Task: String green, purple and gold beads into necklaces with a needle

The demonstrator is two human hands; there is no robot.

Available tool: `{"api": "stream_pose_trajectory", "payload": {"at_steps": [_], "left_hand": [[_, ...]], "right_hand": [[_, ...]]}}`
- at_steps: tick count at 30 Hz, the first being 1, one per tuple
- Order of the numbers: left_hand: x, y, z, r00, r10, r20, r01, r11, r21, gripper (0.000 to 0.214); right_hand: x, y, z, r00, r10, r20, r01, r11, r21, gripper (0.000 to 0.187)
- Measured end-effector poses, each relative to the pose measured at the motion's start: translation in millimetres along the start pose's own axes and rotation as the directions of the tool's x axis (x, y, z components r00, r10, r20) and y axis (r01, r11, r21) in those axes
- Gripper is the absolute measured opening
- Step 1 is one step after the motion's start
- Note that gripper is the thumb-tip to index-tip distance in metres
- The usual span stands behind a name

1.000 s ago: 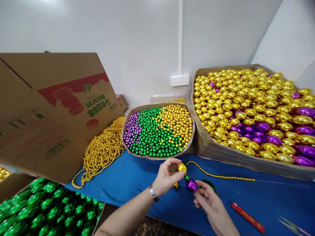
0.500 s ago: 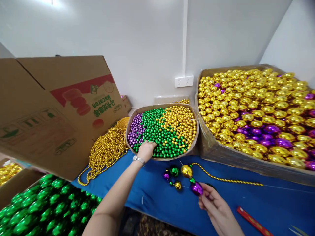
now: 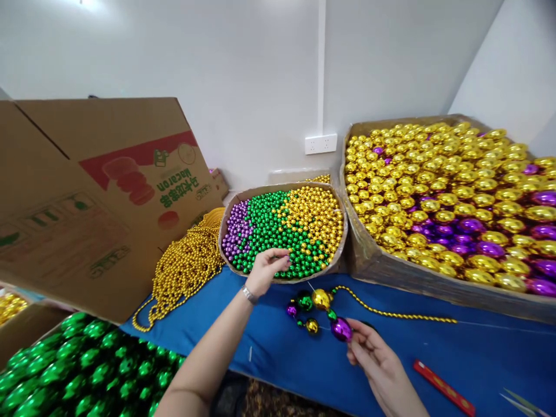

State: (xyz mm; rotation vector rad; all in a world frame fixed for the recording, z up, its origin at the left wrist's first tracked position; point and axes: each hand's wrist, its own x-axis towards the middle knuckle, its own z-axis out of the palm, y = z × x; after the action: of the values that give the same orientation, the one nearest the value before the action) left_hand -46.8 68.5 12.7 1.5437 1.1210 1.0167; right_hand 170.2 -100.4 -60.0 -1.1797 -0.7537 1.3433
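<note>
My left hand (image 3: 270, 271), with a watch (image 3: 249, 294) at the wrist, is over the near edge of a box (image 3: 278, 282) of small purple, green and gold beads (image 3: 278, 220). Its thumb and fingers are pinched together; what they hold is too small to make out. My right hand (image 3: 369, 350) pinches a bead string by its large purple bead (image 3: 341, 329). On the same string are a large gold bead (image 3: 321, 299), a green bead (image 3: 305, 300) and a smaller gold bead (image 3: 311, 326), lying on the blue cloth (image 3: 282, 359).
A gold twisted strand (image 3: 391, 313) trails right, ending in clear thread. A large box (image 3: 391, 272) of gold and purple beads stands right. Left are gold bead chains (image 3: 186, 260), a leaning carton (image 3: 143, 231) and large green beads (image 3: 95, 370). A red strip (image 3: 443, 387) lies near right.
My left hand has come out of the green beads, moving up and right with its fingers pinched. My right hand still holds the bead string. The view has shifted slightly.
</note>
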Motion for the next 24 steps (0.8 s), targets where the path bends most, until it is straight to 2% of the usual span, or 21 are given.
{"api": "stream_pose_trajectory", "payload": {"at_steps": [1, 2, 3, 5, 9, 16, 24], "left_hand": [[-6.7, 3.2, 7.3, 0.998, -0.057, 0.036, 0.064, 0.964, -0.257, 0.028], [-13.1, 6.3, 14.4, 0.992, -0.097, 0.085, 0.124, 0.898, -0.422, 0.029], [-19.0, 9.2, 20.8, 0.984, -0.124, 0.127, 0.172, 0.838, -0.518, 0.03], [-28.1, 13.4, 30.5, 0.972, -0.16, 0.171, 0.231, 0.769, -0.595, 0.028], [-35.5, 14.2, 37.9, 0.958, -0.201, 0.202, 0.285, 0.72, -0.633, 0.027], [-39.5, 12.5, 41.2, 0.953, -0.223, 0.203, 0.301, 0.676, -0.672, 0.026], [-42.4, 14.6, 46.4, 0.977, -0.179, 0.117, 0.212, 0.738, -0.641, 0.025]], "right_hand": [[0.3, 0.4, -0.4, 1.0, -0.006, -0.002, 0.006, 1.0, -0.013, 0.043], [0.5, 0.7, -0.9, 1.0, -0.01, -0.006, 0.01, 1.0, -0.025, 0.044], [0.6, 0.8, -1.4, 1.0, -0.013, -0.01, 0.013, 0.999, -0.034, 0.045], [0.4, 0.8, -2.5, 1.0, -0.019, -0.024, 0.018, 0.999, -0.042, 0.046], [-0.2, 0.1, -4.6, 0.999, -0.013, -0.046, 0.011, 0.998, -0.059, 0.048], [-1.8, -1.5, -4.7, 0.998, -0.023, -0.05, 0.02, 0.997, -0.071, 0.047], [-1.1, 1.9, -8.8, 0.999, -0.018, -0.033, 0.017, 0.999, -0.048, 0.044]]}}
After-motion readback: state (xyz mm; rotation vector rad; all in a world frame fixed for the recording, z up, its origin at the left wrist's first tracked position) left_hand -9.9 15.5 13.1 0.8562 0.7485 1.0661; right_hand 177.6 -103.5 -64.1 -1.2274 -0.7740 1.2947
